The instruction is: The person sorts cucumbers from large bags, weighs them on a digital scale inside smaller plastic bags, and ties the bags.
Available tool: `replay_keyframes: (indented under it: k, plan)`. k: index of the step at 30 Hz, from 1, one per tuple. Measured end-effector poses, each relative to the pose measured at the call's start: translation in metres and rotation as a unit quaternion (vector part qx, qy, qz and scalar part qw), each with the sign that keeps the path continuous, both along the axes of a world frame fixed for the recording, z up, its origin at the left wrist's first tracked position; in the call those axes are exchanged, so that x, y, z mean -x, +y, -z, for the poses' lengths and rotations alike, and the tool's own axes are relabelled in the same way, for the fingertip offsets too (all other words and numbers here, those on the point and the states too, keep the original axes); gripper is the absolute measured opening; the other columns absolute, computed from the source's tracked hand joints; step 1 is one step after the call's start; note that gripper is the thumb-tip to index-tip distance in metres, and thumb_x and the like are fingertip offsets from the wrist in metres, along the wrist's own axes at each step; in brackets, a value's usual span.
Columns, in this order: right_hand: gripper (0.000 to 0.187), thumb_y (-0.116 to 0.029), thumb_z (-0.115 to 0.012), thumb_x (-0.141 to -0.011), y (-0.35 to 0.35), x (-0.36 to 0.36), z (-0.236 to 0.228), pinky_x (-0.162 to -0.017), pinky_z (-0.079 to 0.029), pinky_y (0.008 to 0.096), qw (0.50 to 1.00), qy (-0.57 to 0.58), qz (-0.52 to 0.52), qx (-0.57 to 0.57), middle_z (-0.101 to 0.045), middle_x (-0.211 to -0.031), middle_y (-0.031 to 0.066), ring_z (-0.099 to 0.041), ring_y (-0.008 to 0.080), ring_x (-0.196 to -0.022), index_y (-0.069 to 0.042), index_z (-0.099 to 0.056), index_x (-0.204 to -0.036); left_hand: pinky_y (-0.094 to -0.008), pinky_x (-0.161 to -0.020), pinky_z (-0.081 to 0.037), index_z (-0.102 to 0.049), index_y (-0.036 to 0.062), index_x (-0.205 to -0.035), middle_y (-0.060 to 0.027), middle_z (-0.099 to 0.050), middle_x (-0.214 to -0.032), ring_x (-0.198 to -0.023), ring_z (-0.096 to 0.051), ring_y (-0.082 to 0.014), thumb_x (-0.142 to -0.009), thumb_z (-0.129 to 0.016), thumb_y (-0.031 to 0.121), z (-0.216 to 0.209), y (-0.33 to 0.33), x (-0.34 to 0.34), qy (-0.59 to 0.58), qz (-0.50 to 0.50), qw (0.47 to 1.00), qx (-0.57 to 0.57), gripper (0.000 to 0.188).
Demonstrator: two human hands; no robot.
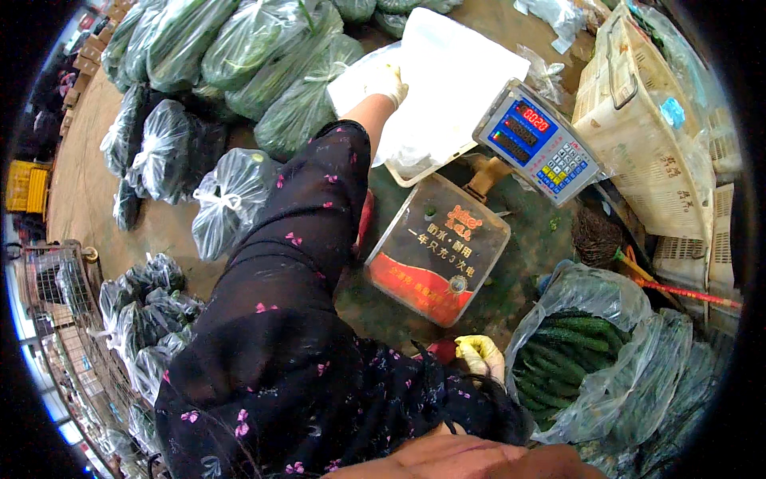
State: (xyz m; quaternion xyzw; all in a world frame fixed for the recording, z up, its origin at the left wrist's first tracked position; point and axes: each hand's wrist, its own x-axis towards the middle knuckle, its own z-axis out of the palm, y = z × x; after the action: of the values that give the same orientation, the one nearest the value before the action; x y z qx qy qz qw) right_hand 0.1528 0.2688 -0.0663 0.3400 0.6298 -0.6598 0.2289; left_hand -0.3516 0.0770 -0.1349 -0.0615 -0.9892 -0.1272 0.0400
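Observation:
My left arm, in a black sleeve with pink flowers, reaches up to a weighing scale's white pan (459, 76). The gloved left hand (381, 86) is closed at the pan's left side, on what looks like a white plastic bag (347, 88); glare blurs its edges. Below the pan stands the scale's blue keypad and lit display (538, 140). My right hand (480, 355), in a yellowish glove, is low and close to my body, fingers curled; whatever they hold, if anything, is hidden. Right of it, an open clear bag (590, 287) holds dark green cucumbers (566, 359).
A black and red panel (439, 247) forms the scale's near side. Tied bags of green vegetables (279, 112) are piled at the upper left, with smaller bags (152, 303) lower down. Pale plastic crates (646, 128) stand at the right. A wire cart (60, 319) is far left.

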Motion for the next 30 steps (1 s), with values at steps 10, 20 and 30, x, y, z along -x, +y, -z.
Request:
replay_keyframes:
  k: [10, 20, 30]
  plan:
    - [0.017, -0.010, -0.056, -0.086, 0.001, 0.010, -0.003, -0.075, -0.047, 0.0250, 0.998, 0.049, 0.042, 0.018, -0.063, -0.086, 0.0066, -0.058, 0.0117, -0.076, 0.002, -0.058, -0.097, -0.0370, -0.082, -0.045, -0.064, 0.0110, -0.094, -0.0159, -0.061, -0.099, -0.095, -0.057, -0.0310, -0.076, -0.054, 0.020, 0.046, 0.014, 0.007, 0.017, 0.008, 0.987, -0.159, 0.022]
    - [0.014, -0.007, -0.054, -0.085, -0.005, 0.050, -0.035, -0.070, -0.046, 0.0233, 0.988, 0.153, 0.025, -0.014, -0.062, -0.080, 0.0052, -0.056, 0.0109, -0.071, 0.002, -0.059, -0.093, -0.0414, -0.064, -0.046, -0.060, 0.0055, -0.073, -0.0164, -0.058, -0.071, -0.070, -0.057, -0.0354, -0.079, -0.057, 0.023, -0.088, -0.024, -0.020, 0.207, 0.187, 0.953, -0.119, 0.018]
    - [0.009, -0.006, -0.058, -0.083, -0.035, 0.163, -0.082, -0.060, -0.043, 0.0191, 0.949, 0.302, -0.033, -0.089, -0.061, -0.074, -0.0003, -0.053, 0.0052, -0.066, -0.002, -0.062, -0.090, -0.0343, -0.057, -0.045, -0.056, 0.0048, -0.071, -0.0138, -0.058, -0.069, -0.059, -0.055, -0.0244, -0.070, -0.065, 0.022, -0.050, -0.062, -0.067, 0.068, 0.062, 0.959, -0.267, 0.020]
